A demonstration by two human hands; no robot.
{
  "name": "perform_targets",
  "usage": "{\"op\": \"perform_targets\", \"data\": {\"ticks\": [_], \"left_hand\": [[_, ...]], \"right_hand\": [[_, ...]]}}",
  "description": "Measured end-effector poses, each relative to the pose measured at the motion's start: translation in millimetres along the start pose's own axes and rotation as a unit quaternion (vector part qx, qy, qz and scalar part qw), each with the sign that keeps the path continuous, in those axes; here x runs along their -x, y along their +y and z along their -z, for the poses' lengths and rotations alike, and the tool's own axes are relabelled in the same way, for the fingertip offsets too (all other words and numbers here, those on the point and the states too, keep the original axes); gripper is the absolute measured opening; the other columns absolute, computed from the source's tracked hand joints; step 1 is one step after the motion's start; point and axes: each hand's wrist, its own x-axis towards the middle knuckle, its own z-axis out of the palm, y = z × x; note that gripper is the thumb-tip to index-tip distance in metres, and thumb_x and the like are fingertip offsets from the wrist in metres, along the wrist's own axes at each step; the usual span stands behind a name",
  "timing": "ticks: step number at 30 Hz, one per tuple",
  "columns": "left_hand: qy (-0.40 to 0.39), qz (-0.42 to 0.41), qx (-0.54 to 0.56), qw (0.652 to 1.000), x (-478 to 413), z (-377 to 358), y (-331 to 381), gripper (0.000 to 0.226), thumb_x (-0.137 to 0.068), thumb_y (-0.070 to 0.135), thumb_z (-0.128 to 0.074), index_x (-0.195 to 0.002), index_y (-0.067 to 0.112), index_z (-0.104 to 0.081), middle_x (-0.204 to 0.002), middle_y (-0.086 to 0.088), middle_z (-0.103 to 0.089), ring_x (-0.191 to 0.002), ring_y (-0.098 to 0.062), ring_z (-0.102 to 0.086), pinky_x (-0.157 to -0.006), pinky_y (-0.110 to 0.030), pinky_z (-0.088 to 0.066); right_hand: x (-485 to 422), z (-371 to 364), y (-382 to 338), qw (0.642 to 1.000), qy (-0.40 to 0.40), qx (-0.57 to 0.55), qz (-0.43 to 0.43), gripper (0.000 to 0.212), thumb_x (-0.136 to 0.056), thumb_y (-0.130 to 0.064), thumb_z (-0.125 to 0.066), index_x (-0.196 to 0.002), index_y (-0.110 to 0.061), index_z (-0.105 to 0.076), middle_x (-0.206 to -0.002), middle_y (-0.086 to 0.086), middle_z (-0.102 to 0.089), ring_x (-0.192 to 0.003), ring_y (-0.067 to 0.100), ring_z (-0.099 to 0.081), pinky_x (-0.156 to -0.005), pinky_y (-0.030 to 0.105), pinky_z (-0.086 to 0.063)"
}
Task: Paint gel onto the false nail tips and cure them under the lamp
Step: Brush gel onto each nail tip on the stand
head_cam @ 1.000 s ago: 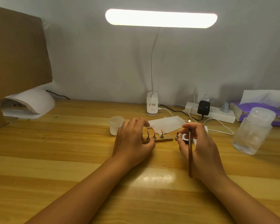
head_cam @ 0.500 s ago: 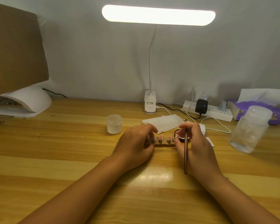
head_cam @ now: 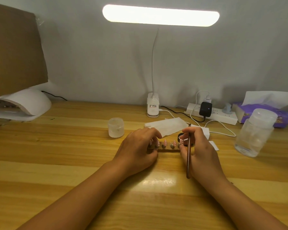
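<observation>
False nail tips (head_cam: 165, 142) stand along a strip (head_cam: 169, 151) on the worktop (head_cam: 70, 155), just in front of the desk lamp base (head_cam: 153, 107). The left hand (head_cam: 138, 153) grips one end; the right hand (head_cam: 204, 151), clasping a brush (head_cam: 188, 161), pinches the other. A stray finger could likely smear wet gel.

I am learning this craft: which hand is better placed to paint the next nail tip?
The right hand: it grips the brush beside the nail tips. The left hand holds the left end of their wooden strip.
</observation>
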Motion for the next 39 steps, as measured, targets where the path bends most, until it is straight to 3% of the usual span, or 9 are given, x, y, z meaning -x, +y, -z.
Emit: {"op": "perform_targets", "data": {"ticks": [4,7,10,16,21,28,34,39], "left_hand": [[-0.004,0.001,-0.002,1.000,0,0,0,0.032,-0.084,0.023,-0.067,-0.114,0.030,-0.057,-0.103,0.015,-0.061,-0.091,-0.002,-0.052,-0.079,-0.015,-0.036],[-0.009,-0.004,-0.002,1.000,0,0,0,0.032,-0.084,0.024,-0.067,-0.113,0.029,-0.057,-0.103,0.014,-0.061,-0.090,-0.002,-0.051,-0.075,-0.010,-0.034],[-0.006,-0.009,-0.002,1.000,1,1,0,0.033,-0.082,0.024,-0.068,-0.113,0.029,-0.056,-0.100,0.014,-0.061,-0.089,-0.002,-0.051,-0.073,-0.009,-0.034],[-0.003,-0.005,0.000,1.000,1,1,1,0.035,-0.082,0.027,-0.068,-0.114,0.030,-0.055,-0.098,0.016,-0.062,-0.090,-0.004,-0.053,-0.080,-0.020,-0.039],[0.006,0.009,0.008,1.000,1,0,0,0.038,-0.081,0.029,-0.068,-0.115,0.030,-0.052,-0.098,0.016,-0.063,-0.088,-0.004,-0.054,-0.078,-0.020,-0.037],[0.002,0.035,0.014,0.999,1,-1,-1,0.040,-0.082,0.031,-0.069,-0.116,0.030,-0.048,-0.099,0.017,-0.061,-0.093,-0.006,-0.056,-0.091,-0.032,-0.046],[0.006,0.075,0.013,0.997,0,-3,-5,0.043,-0.084,0.035,-0.067,-0.119,0.032,-0.042,-0.096,0.019,-0.057,-0.093,-0.007,-0.057,-0.089,-0.033,-0.044],[0.010,0.110,-0.001,0.994,-3,-7,-9,0.044,-0.089,0.034,-0.063,-0.126,0.032,-0.039,-0.116,0.014,-0.058,-0.108,-0.010,-0.053,-0.095,-0.033,-0.042]], "right_hand": [[-1,0,-2,1.000,-0.017,-0.006,-0.006,0.048,-0.086,-0.013,-0.070,-0.122,-0.029,-0.042,-0.109,-0.013,-0.055,-0.103,0.007,-0.056,-0.090,0.036,-0.053],[1,-3,-5,1.000,-0.009,0.023,0.019,0.052,-0.086,-0.023,-0.072,-0.128,-0.033,-0.042,-0.111,-0.018,-0.048,-0.112,0.008,-0.047,-0.099,0.036,-0.040],[3,-5,-7,0.995,-0.001,0.082,0.056,0.046,-0.086,-0.023,-0.071,-0.124,-0.032,-0.048,-0.111,-0.016,-0.055,-0.113,0.012,-0.048,-0.099,0.037,-0.031],[3,-5,-7,0.991,0.008,0.120,0.065,0.042,-0.079,-0.013,-0.074,-0.115,-0.027,-0.057,-0.100,-0.007,-0.062,-0.104,0.020,-0.054,-0.096,0.035,-0.027],[3,-5,-7,0.988,0.015,0.130,0.082,0.042,-0.077,-0.014,-0.076,-0.113,-0.026,-0.057,-0.094,-0.007,-0.062,-0.097,0.019,-0.053,-0.093,0.034,-0.028],[4,-6,-7,0.986,0.020,0.129,0.101,0.047,-0.073,-0.010,-0.077,-0.112,-0.026,-0.057,-0.094,-0.007,-0.061,-0.093,0.018,-0.053,-0.090,0.034,-0.031],[5,-6,-12,0.986,0.024,0.120,0.113,0.044,-0.073,-0.012,-0.081,-0.111,-0.022,-0.060,-0.095,-0.004,-0.064,-0.092,0.019,-0.056,-0.089,0.037,-0.036],[6,-4,-15,0.988,0.013,0.101,0.119,0.039,-0.076,-0.019,-0.080,-0.108,-0.022,-0.059,-0.090,-0.012,-0.060,-0.086,0.013,-0.057,-0.087,0.040,-0.043]]}}
